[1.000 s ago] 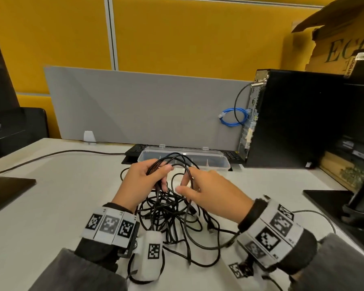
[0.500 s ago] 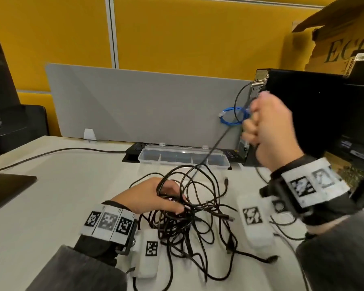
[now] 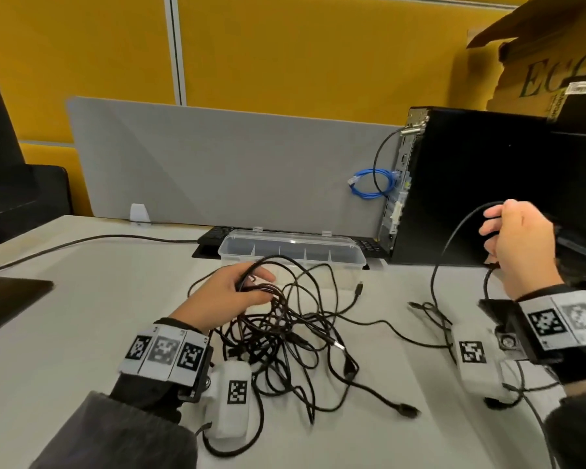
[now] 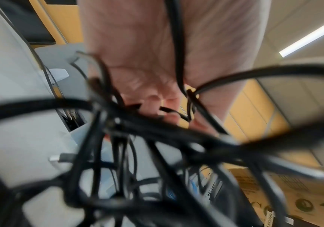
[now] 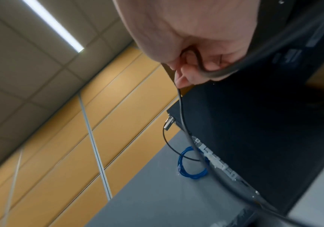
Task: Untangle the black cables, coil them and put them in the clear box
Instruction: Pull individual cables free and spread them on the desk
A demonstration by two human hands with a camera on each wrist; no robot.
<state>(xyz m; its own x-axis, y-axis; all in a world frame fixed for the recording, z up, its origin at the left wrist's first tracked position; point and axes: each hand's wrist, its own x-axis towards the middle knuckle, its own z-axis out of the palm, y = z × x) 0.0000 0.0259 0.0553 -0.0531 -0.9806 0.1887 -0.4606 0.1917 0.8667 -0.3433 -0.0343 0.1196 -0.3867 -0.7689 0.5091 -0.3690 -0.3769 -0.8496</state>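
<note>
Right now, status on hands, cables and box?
Left hand grips the tangled black cables on the table. Right hand holds one pulled cable raised. Clear box open, no cables inside. Nothing coiled yet.

The tangled cables (image 3: 285, 336) are black against the off-white bench (image 3: 65, 333), and the storage box (image 3: 291, 250) behind them is clear plastic with pale dividers. Behind the bench stands a plain grey partition screen (image 3: 217, 167) before a mustard-yellow wall (image 3: 301, 52), with a bright blue network cable (image 3: 369, 184) coiled beside the black computer tower (image 3: 471, 187). The wristbands (image 3: 164, 353) are white with black-and-white square code patterns, over dark grey sleeves (image 3: 115, 434), and the cardboard box (image 3: 555, 62) is brown with dark green lettering.
</note>
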